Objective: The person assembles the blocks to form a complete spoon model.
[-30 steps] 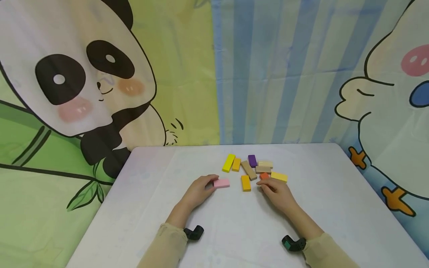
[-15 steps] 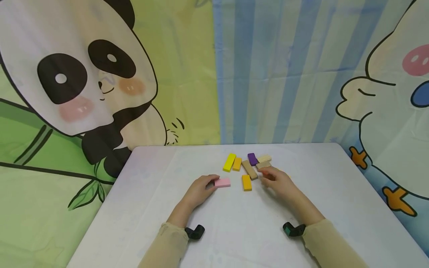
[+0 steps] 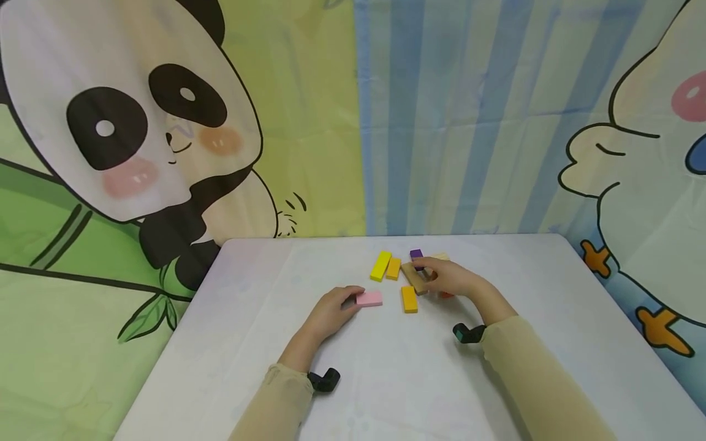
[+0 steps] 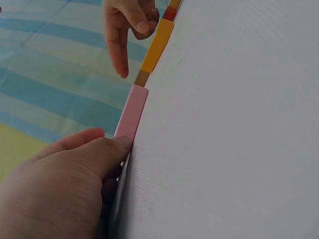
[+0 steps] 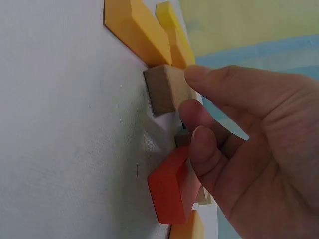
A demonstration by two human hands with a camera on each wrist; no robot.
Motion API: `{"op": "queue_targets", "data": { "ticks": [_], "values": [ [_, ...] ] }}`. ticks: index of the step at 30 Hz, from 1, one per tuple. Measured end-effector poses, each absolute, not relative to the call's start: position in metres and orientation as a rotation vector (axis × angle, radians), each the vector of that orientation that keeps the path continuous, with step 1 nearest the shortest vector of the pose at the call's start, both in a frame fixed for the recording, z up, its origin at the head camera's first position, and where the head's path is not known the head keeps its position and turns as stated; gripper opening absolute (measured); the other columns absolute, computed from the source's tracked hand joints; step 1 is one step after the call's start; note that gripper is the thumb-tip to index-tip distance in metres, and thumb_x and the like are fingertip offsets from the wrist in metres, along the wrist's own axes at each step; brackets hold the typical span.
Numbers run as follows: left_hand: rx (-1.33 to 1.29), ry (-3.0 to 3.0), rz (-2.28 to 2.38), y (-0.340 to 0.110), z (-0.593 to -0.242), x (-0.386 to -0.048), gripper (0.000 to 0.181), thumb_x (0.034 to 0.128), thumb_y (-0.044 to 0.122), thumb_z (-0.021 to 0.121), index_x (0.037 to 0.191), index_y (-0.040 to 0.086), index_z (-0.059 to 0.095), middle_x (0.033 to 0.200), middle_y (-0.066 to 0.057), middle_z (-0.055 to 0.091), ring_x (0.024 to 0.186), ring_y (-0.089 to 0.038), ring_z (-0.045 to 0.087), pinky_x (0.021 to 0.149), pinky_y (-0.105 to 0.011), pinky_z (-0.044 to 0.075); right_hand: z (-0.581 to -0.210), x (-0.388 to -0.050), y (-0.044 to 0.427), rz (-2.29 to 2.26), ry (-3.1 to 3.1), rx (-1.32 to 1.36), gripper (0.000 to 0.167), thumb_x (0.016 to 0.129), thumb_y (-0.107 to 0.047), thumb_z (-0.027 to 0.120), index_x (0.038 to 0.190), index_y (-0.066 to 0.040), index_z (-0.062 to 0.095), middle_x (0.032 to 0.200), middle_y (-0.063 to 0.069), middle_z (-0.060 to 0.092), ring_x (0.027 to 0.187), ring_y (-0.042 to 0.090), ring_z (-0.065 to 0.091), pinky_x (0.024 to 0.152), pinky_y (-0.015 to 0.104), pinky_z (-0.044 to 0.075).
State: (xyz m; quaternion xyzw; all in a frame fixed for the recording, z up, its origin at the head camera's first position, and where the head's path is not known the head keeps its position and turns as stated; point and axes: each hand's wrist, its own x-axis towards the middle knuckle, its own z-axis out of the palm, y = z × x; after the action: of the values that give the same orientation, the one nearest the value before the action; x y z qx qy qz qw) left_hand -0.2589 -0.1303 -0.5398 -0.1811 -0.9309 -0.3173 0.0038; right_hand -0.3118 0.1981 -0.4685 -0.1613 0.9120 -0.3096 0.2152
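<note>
The left hand (image 3: 326, 315) pinches the left end of a pink block (image 3: 371, 298) lying on the table; its thumb lies on that block (image 4: 132, 110) in the left wrist view. Over the right part of the block group is the right hand (image 3: 456, 280), fingers bent and apart, beside a slanted tan block (image 3: 413, 278) and a purple block (image 3: 416, 253). In the right wrist view its fingertips are close to the tan block (image 5: 162, 89), above a red block (image 5: 172, 191); whether they touch the tan one cannot be told. The right hand partly hides several blocks.
Left of the tan block lie a yellow block (image 3: 380, 266) and an orange-yellow one (image 3: 393, 268); another orange-yellow block (image 3: 409, 299) is nearer the front. A pale wooden block (image 3: 440, 256) shows behind the right hand. Printed curtains (image 3: 309, 122) hang beyond the white table (image 3: 386, 380).
The right hand has moved away from the body and slightly left, from the red block to the tan and purple ones. The left hand still holds the pink block in place.
</note>
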Motion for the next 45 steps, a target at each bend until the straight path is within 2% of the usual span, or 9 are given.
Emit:
{"op": "queue_targets", "data": {
  "ticks": [2,5,7,20,25,30,34,38,45],
  "values": [
    [-0.57,-2.919,-1.01,-0.13,-0.54,-0.259,0.04,0.0955,0.036,0.065,0.135,0.033,0.059,0.134,0.003,0.062,0.126,-0.018,0.056,0.109,-0.043,0.045,-0.469,-0.317,0.198,-0.792,2.504,-0.485,0.078,0.091,-0.028,0.072,0.156,-0.035,0.029,0.156,0.008,0.039,0.12,0.036,0.055,0.099,0.054,0.05],
    [-0.568,-2.926,-1.016,-0.128,-0.54,-0.258,0.04,0.0954,0.036,0.066,0.135,0.033,0.059,0.134,0.003,0.062,0.126,-0.018,0.056,0.109,-0.043,0.045,-0.468,-0.322,0.196,-0.705,2.48,-0.542,0.084,0.09,-0.029,0.073,0.157,-0.036,0.023,0.166,0.0,0.019,0.148,0.034,0.028,0.115,0.061,0.03],
    [-0.566,-2.923,-1.016,-0.127,-0.54,-0.258,0.04,0.0954,0.035,0.066,0.135,0.033,0.059,0.134,0.003,0.062,0.126,-0.018,0.056,0.109,-0.043,0.045,-0.467,-0.324,0.194,-0.675,2.465,-0.543,0.084,0.09,-0.026,0.072,0.157,-0.036,0.023,0.167,-0.002,0.017,0.151,0.033,0.022,0.117,0.063,0.025],
    [-0.603,-2.904,-0.965,-0.127,-0.539,-0.259,0.038,0.0959,0.034,0.065,0.133,0.031,0.06,0.134,0.002,0.063,0.127,-0.02,0.056,0.108,-0.044,0.045,-0.466,-0.331,0.198,-0.537,2.497,-0.612,0.084,0.086,-0.024,0.077,0.156,-0.023,0.03,0.167,0.004,0.015,0.151,0.037,0.017,0.118,0.065,0.019],
    [-0.627,-2.899,-0.961,-0.128,-0.54,-0.259,0.034,0.0963,0.032,0.065,0.13,0.031,0.063,0.135,0.005,0.062,0.13,-0.018,0.054,0.11,-0.042,0.044,-0.468,-0.33,0.201,-0.562,2.526,-0.608,0.083,0.085,-0.031,0.078,0.155,-0.021,0.034,0.164,0.007,0.02,0.147,0.036,0.026,0.118,0.063,0.023],
    [-0.645,-2.882,-0.956,-0.129,-0.539,-0.258,0.034,0.0959,0.031,0.066,0.13,0.03,0.064,0.135,0.007,0.062,0.13,-0.017,0.054,0.111,-0.042,0.044,-0.468,-0.322,0.203,-0.617,2.578,-0.593,0.085,0.083,-0.039,0.079,0.154,-0.02,0.036,0.161,0.009,0.025,0.133,0.031,0.042,0.113,0.056,0.037],
    [-0.658,-2.87,-0.956,-0.128,-0.538,-0.259,0.034,0.0956,0.031,0.066,0.13,0.029,0.064,0.135,0.006,0.061,0.129,-0.018,0.054,0.11,-0.042,0.044,-0.465,-0.31,0.203,-0.689,2.625,-0.631,0.084,0.083,-0.039,0.079,0.153,-0.018,0.038,0.158,0.008,0.029,0.111,0.024,0.051,0.094,0.04,0.052],
    [-0.65,-2.868,-0.971,-0.127,-0.536,-0.259,0.033,0.0955,0.03,0.066,0.128,0.029,0.065,0.134,0.006,0.062,0.127,-0.018,0.055,0.109,-0.042,0.044,-0.462,-0.293,0.197,-0.732,2.675,-0.731,0.083,0.083,-0.041,0.079,0.152,-0.016,0.04,0.153,0.006,0.034,0.096,0.016,0.052,0.077,0.026,0.05],
    [-0.63,-2.886,-0.957,-0.126,-0.535,-0.259,0.033,0.0953,0.029,0.067,0.128,0.028,0.066,0.133,0.006,0.063,0.126,-0.018,0.055,0.109,-0.041,0.045,-0.466,-0.257,0.169,-0.751,2.71,-0.851,0.081,0.081,-0.042,0.08,0.15,-0.017,0.045,0.149,0.001,0.04,0.092,0.012,0.055,0.073,0.024,0.047]
  ]
}}
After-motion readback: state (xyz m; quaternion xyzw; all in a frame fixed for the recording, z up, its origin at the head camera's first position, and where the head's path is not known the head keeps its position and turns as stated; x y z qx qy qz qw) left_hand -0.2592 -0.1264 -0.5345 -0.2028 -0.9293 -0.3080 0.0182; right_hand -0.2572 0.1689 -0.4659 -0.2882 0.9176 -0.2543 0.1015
